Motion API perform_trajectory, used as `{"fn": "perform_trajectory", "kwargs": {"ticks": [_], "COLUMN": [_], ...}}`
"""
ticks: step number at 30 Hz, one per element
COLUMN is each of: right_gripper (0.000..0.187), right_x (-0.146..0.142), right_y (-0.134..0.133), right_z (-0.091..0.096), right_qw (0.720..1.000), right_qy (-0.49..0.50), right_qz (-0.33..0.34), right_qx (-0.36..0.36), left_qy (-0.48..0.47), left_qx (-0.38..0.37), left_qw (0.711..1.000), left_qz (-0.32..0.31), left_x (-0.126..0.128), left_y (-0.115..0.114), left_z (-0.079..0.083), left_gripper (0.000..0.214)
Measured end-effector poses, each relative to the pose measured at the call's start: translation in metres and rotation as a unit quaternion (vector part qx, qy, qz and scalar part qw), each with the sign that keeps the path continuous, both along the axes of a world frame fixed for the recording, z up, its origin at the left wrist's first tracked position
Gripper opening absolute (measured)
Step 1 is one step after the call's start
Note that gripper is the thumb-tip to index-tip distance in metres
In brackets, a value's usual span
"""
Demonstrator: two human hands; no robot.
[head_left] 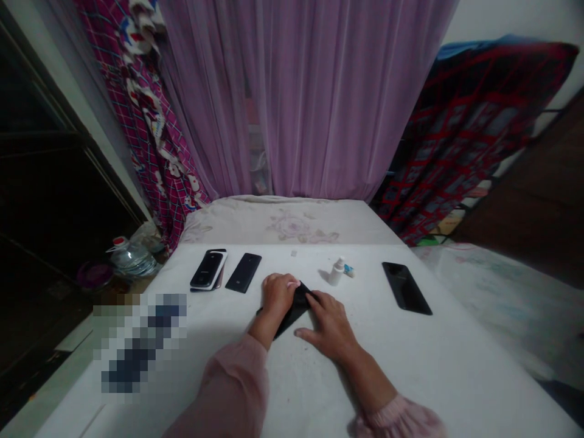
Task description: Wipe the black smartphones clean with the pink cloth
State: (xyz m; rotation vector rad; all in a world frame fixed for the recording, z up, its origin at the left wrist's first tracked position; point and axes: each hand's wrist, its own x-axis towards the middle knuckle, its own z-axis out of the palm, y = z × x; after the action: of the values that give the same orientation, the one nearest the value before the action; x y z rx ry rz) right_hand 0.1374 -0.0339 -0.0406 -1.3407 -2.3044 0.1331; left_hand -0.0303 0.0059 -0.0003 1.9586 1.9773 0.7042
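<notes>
Head view: a black object (292, 311) lies at frame centre, its long axis running lower left to upper right. The left hand (277, 298) is nearer, curled over the object and apparently grasping it. The right hand (326, 325) is spread open, touching the object's right end.

Obstacles ahead of my left hand (277, 297): phone stack (208, 269), second phone (243, 272). Ahead of my right hand (327, 325): bottle (336, 272). Farther right: third phone (406, 288). Passage: white sheet (460, 359), between bottle and third phone, and right of my right hand.
</notes>
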Motion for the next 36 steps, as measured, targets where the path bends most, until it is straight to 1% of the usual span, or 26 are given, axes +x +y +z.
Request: {"fn": "perform_trajectory", "kwargs": {"ticks": [1,3,4,6,9,14,18,20,23,29,36], "right_gripper": [0.067,0.05,0.045,0.041,0.042,0.038,0.036,0.036,0.036,0.033,0.033], "right_x": [0.0,-0.006,-0.009,-0.017,-0.022,-0.022,-0.021,-0.021,-0.021,-0.022,-0.021], "right_y": [-0.002,-0.005,-0.006,-0.007,-0.006,-0.006,-0.006,-0.006,-0.006,-0.008,-0.007], "right_z": [0.001,0.004,0.006,0.008,0.009,0.008,0.007,0.007,0.008,0.01,0.011], "right_qw": [1.0,0.998,0.996,0.992,0.989,0.99,0.991,0.991,0.991,0.99,0.991], "right_qy": [0.005,0.018,0.024,0.026,0.015,0.013,0.016,0.017,0.02,0.015,0.01], "right_qz": [-0.014,-0.062,-0.088,-0.123,-0.145,-0.144,-0.135,-0.132,-0.131,-0.14,-0.132], "right_qx": [-0.001,0.0,0.001,0.004,0.002,0.002,0.006,0.004,0.001,0.004,-0.011], "left_qy": [-0.004,-0.014,-0.019,-0.026,-0.031,-0.046,-0.036,-0.035,-0.036,-0.023,-0.005], "left_qx": [-0.006,-0.019,-0.024,-0.03,-0.028,-0.022,-0.032,-0.037,-0.025,-0.015,-0.034], "left_qw": [1.0,0.999,0.999,0.998,0.997,0.996,0.997,0.997,0.999,1.0,0.999], "left_qz": [-0.009,-0.033,-0.043,-0.054,-0.06,-0.075,-0.062,-0.05,-0.029,-0.01,0.004], "left_x": [0.001,0.002,0.002,0.003,0.004,0.003,0.006,0.008,0.013,0.014,0.016], "left_y": [0.002,0.008,0.011,0.017,0.017,0.003,-0.003,-0.002,0.001,0.008,0.017], "left_z": [0.0,0.0,0.0,0.0,0.001,-0.002,-0.003,-0.003,-0.004,-0.007,-0.002], "left_gripper": [0.014,0.013,0.012,0.011,0.011,0.01,0.008,0.007,0.008,0.013,0.015]}}
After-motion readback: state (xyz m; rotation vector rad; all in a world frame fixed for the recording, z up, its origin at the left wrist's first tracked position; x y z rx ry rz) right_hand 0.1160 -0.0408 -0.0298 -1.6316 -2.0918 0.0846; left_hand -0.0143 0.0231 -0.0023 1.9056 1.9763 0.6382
